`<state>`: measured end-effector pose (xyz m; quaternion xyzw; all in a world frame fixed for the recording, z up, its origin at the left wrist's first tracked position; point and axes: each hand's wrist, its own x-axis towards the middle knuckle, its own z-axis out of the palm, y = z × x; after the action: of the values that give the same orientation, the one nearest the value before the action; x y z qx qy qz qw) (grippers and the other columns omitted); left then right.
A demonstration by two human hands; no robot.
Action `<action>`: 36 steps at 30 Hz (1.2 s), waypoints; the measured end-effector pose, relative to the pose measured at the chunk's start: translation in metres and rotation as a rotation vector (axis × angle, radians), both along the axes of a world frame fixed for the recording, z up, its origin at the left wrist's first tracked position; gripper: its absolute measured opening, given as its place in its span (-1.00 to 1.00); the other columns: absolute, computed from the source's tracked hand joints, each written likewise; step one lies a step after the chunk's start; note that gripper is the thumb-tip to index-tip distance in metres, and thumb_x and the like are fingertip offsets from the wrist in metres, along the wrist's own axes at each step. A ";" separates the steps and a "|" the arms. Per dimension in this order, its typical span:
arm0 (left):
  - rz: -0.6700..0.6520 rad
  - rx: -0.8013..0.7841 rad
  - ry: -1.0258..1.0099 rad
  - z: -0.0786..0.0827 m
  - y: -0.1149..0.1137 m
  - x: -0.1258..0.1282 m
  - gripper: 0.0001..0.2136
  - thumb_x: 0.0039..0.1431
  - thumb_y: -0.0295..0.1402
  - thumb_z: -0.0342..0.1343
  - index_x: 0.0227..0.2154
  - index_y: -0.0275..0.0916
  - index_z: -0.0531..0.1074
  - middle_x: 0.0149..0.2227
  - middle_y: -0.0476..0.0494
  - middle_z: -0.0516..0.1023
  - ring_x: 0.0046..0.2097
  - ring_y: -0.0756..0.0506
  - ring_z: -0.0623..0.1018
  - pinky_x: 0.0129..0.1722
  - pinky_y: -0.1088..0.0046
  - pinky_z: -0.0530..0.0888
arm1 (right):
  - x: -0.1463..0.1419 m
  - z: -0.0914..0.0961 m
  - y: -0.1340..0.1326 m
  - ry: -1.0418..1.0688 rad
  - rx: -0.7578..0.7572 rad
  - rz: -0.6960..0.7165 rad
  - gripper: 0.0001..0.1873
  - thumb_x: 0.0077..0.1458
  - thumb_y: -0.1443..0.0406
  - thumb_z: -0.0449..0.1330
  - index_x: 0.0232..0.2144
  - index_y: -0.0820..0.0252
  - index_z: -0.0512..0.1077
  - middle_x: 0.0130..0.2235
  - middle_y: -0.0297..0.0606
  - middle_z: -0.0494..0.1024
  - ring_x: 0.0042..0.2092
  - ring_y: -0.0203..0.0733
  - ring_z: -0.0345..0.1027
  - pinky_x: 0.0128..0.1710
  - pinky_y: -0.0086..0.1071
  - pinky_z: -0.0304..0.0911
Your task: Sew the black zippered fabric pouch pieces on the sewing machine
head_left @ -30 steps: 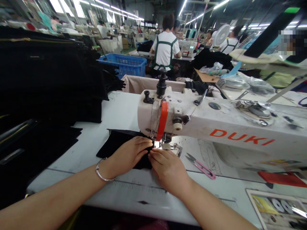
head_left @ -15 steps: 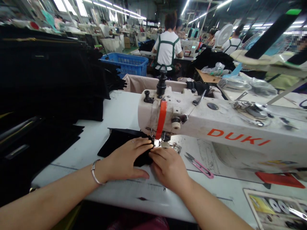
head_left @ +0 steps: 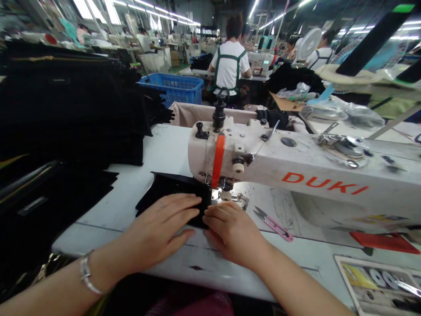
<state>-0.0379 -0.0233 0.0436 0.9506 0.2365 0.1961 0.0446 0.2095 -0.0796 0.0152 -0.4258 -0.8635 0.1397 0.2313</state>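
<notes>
This is a garment factory floor, a big open sewing hall. The landmark is an industrial sewing machine (head_left: 296,175) lettered DUKI, standing on a long white worktable (head_left: 164,149) with a black cloth piece (head_left: 171,188) lying under its needle. Just in front of the machine lie pink thread snips (head_left: 272,224). To its left, cut black fabric is piled in tall stacks (head_left: 66,109). Behind it sits a blue plastic crate (head_left: 174,87), and beyond that a person in a white shirt with green apron straps (head_left: 230,66) sits at another bench. Further back, rows of benches (head_left: 154,48) run under fluorescent tube lights (head_left: 164,13), with a white fan (head_left: 309,43) off to the right.
</notes>
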 end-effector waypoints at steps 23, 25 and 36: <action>0.069 -0.233 -0.247 -0.039 0.007 0.034 -0.74 0.36 -0.44 0.00 0.04 -0.18 0.45 0.01 -0.14 0.50 0.05 -0.08 0.48 0.08 0.29 0.48 | 0.013 -0.016 0.001 -0.113 0.249 0.044 -0.83 0.29 0.31 0.13 -0.09 0.21 0.43 -0.12 -0.15 0.51 -0.06 -0.08 0.34 -0.08 -0.20 0.31; 0.011 -0.170 -0.190 -0.040 0.006 0.036 -0.74 0.36 -0.46 -0.02 0.05 -0.21 0.43 0.04 -0.15 0.51 0.09 -0.08 0.47 0.13 0.28 0.47 | 0.009 -0.020 0.002 -0.130 0.277 0.088 -0.86 0.30 0.39 0.08 -0.21 0.22 0.45 -0.23 -0.20 0.53 -0.16 -0.14 0.35 -0.14 -0.25 0.32; -0.193 0.003 0.128 -0.052 0.014 0.039 -0.69 0.31 -0.56 -0.04 0.08 -0.37 0.33 0.14 -0.24 0.44 0.25 -0.14 0.33 0.31 0.20 0.28 | 0.006 -0.027 -0.004 -0.035 0.242 0.046 -0.85 0.30 0.39 0.10 -0.24 0.21 0.48 -0.28 -0.23 0.56 -0.19 -0.18 0.40 -0.18 -0.28 0.37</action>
<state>0.0008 -0.0098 -0.0087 0.9796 0.1460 0.1301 0.0466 0.2154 -0.0835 -0.0117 -0.3770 -0.8876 0.0323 0.2628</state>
